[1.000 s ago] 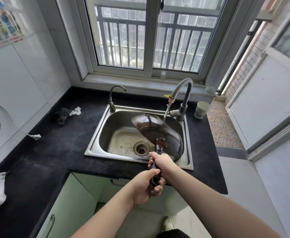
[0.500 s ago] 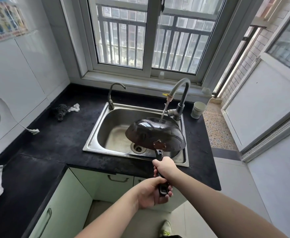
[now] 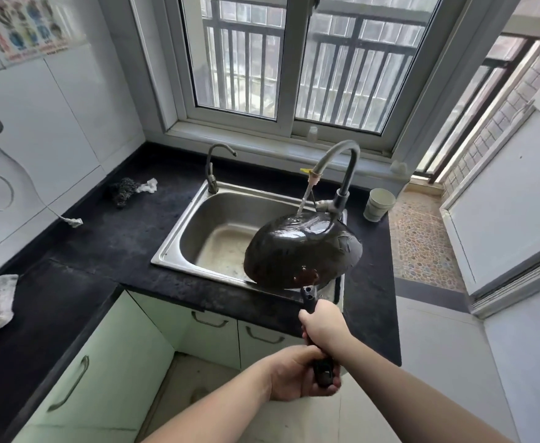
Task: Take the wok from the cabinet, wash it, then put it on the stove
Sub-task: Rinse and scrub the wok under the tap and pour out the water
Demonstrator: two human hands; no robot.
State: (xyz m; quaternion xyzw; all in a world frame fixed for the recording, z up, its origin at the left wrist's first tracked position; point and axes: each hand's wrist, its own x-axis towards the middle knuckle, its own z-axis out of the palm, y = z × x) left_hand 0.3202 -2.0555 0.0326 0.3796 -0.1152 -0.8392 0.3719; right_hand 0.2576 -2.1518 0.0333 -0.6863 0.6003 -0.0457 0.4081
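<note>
Hands share one handle (image 3: 313, 302). Left hand (image 3: 297, 374) sits nearest the body, fingers curled tight around the handle's butt end. Right hand (image 3: 324, 326) sits just ahead of it, fingers wrapped tight around the shaft. This two-handed hold likely serves to steady a long, front-heavy load at arm's length.

Beyond the hands, the wok (image 3: 303, 251) hangs above the right half of the sink (image 3: 179, 238), touching nothing but the water. It is turned bottom-up and tilted, so the dark outer shell faces the camera and the bowl faces down. The inverted attitude puts the underside under the stream, and runoff should fall into the basin rather than onto the counter (image 3: 108, 238).

Above the wok, the tap (image 3: 342, 164) runs; its stream (image 3: 305, 201) strikes the shell near the far rim. Judged stage: rinsing the outside; the stove is not in view.

A scourer (image 3: 123, 190) lies on the counter left of the sink, well apart from the wok. A cup (image 3: 379, 204) stands right of the tap.
</note>
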